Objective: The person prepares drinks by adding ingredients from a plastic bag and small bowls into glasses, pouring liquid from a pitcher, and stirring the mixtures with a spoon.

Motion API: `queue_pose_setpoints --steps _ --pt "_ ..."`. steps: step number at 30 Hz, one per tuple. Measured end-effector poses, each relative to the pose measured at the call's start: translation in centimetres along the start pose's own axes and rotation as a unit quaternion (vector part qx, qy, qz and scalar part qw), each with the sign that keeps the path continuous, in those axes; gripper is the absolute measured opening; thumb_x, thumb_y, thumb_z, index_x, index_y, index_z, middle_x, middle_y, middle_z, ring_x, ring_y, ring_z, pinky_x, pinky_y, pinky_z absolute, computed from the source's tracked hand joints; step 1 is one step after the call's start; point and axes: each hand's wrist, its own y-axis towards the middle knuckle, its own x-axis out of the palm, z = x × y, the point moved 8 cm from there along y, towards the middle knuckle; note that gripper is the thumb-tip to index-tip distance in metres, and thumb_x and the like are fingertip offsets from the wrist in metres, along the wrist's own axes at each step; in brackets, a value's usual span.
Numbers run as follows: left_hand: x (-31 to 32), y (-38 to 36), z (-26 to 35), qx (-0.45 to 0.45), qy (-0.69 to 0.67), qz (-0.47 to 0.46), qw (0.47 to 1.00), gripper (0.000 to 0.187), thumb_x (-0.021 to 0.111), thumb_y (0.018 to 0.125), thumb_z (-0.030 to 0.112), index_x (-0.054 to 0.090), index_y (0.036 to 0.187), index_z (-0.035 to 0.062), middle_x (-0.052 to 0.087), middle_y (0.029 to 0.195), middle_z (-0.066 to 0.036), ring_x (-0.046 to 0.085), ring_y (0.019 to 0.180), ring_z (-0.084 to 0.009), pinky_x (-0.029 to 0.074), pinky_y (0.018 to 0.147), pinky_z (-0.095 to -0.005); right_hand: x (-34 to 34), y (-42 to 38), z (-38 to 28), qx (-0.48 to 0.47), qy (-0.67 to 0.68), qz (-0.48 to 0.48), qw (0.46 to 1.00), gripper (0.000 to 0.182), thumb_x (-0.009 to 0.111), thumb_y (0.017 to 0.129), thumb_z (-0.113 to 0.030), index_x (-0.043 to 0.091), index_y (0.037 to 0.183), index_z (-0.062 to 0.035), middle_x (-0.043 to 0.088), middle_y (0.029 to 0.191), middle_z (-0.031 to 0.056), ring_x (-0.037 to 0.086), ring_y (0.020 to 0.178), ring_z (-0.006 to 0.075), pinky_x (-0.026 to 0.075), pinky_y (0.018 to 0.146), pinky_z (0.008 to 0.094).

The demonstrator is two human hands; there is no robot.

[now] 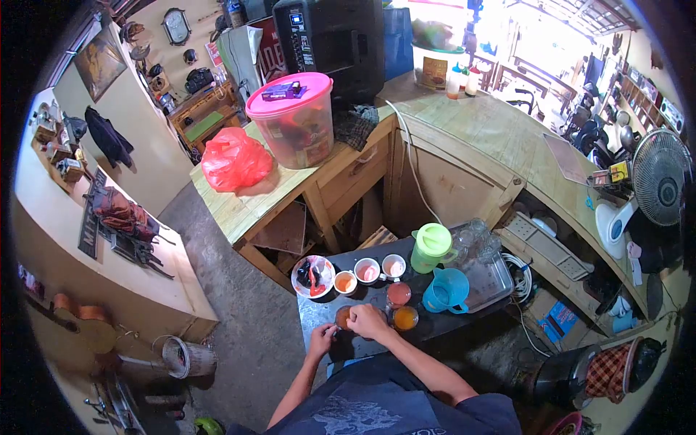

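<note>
My right hand (368,322) is closed over the near side of a glass of reddish-brown drink (342,317); what its fingers grip is hidden. Close by on the left, my left hand (323,339) is curled shut, with a small pale bit at its fingertips that is too small to name. A glass of pink drink (399,294) and a glass of orange drink (404,317) stand to the right. Behind them are several white cups, among them one with orange contents (346,283). A bowl (313,277) holds black and red wrappers or plastic.
Right of the cups stand a lidded green pitcher (433,249), a blue measuring jug (446,290) and a metal tray (493,284) with clear glasses. Beyond, a wooden counter (464,116) carries a pink-lidded tub (297,130) and a red plastic bag (235,161). A fan (660,177) stands right.
</note>
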Motion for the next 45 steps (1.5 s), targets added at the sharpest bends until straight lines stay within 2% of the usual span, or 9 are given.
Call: queue_pose_setpoints --steps 6,9,15,18,26,32,37,41,45 --pt "0.0 -0.2 -0.2 -0.024 0.001 0.002 1.0 0.021 0.058 0.091 0.017 0.068 0.094 -0.0011 0.066 0.076 -0.005 0.058 0.059 -0.0106 0.047 0.058 -0.0268 0.8 0.1 0.8 -0.021 -0.157 -0.03 0.987 0.018 0.068 0.07 -0.022 0.064 0.066 -0.0047 0.065 0.069 0.0185 0.065 0.067 0.0362 0.051 0.061 0.0468" --pt "0.1 0.0 -0.4 -0.03 -0.009 -0.01 0.999 0.021 0.058 0.091 0.017 0.068 0.094 -0.001 0.066 0.076 -0.005 0.057 0.059 -0.0105 0.047 0.058 -0.0269 1.1 -0.2 -0.6 -0.047 -0.015 -0.059 0.997 0.018 0.068 0.07 -0.021 0.065 0.067 -0.0042 0.065 0.07 0.0194 0.066 0.068 0.0369 0.052 0.062 0.0471" --pt "-0.2 -0.6 1.4 0.008 0.0 0.022 1.0 0.02 0.058 0.091 0.016 0.069 0.092 -0.0009 0.066 0.074 -0.005 0.058 0.06 -0.0103 0.047 0.057 -0.0269 0.3 0.6 1.0 0.029 -0.161 0.03 0.986 0.016 0.068 0.07 -0.021 0.066 0.068 -0.0048 0.066 0.07 0.0166 0.066 0.07 0.0358 0.053 0.063 0.0465" --pt "-0.1 -0.5 1.0 0.023 -0.012 0.027 0.999 0.02 0.058 0.091 0.016 0.069 0.093 -0.001 0.065 0.073 -0.004 0.058 0.06 -0.01 0.047 0.057 -0.0266 2.5 0.4 0.9 -0.002 -0.154 -0.116 0.981 0.017 0.067 0.071 -0.022 0.066 0.069 -0.0051 0.066 0.071 0.017 0.067 0.071 0.0354 0.053 0.064 0.0467" --pt "-0.5 -0.7 1.3 -0.009 -0.006 0.003 1.0 0.021 0.059 0.091 0.02 0.07 0.091 0.0013 0.062 0.065 -0.003 0.055 0.058 -0.009 0.044 0.055 -0.0266 0.2 0.1 -0.2 0.004 -0.166 0.019 0.986 0.017 0.064 0.075 -0.024 0.065 0.073 -0.0069 0.065 0.069 0.0189 0.066 0.067 0.0365 0.051 0.061 0.0493" --pt "0.1 0.8 -2.3 -0.023 -0.03 -0.018 0.999 0.023 0.062 0.09 0.023 0.072 0.092 0.0033 0.064 0.066 -0.003 0.057 0.06 -0.009 0.045 0.057 -0.0275 2.5 -1.0 -1.3 -0.027 -0.091 -0.127 0.987 0.018 0.067 0.072 -0.027 0.066 0.075 -0.0091 0.067 0.075 0.015 0.066 0.072 0.036 0.052 0.064 0.0472" --pt "0.3 0.9 -3.2 -0.055 -0.042 -0.063 0.996 0.025 0.065 0.088 0.028 0.072 0.094 0.004 0.068 0.074 -0.006 0.06 0.064 -0.0103 0.048 0.061 -0.0263 0.8 -0.2 -0.9 0.066 -0.127 0.031 0.989 0.021 0.067 0.072 -0.027 0.064 0.07 -0.0068 0.067 0.073 0.0171 0.066 0.069 0.0361 0.051 0.063 0.0481" --pt "-0.2 1.5 -2.3 -0.126 -0.007 -0.137 0.982 0.028 0.066 0.089 0.029 0.072 0.1 0.0044 0.068 0.08 -0.002 0.06 0.073 -0.0091 0.049 0.069 -0.0266 3.1 0.1 0.3 0.038 -0.239 -0.066 0.968 0.021 0.066 0.073 -0.027 0.066 0.075 -0.006 0.067 0.073 0.017 0.067 0.072 0.0372 0.053 0.066 0.049" --pt "1.1 2.7 -4.0 -0.03 -0.059 -0.208 0.976 0.028 0.059 0.091 0.027 0.069 0.102 0.0042 0.07 0.091 -0.007 0.063 0.08 -0.0193 0.049 0.074 -0.0323 4.7 0.2 -0.2 0.067 -0.096 -0.179 0.977 0.021 0.065 0.074 -0.026 0.064 0.081 -0.0066 0.068 0.086 0.0159 0.066 0.083 0.0341 0.052 0.071 0.0446"
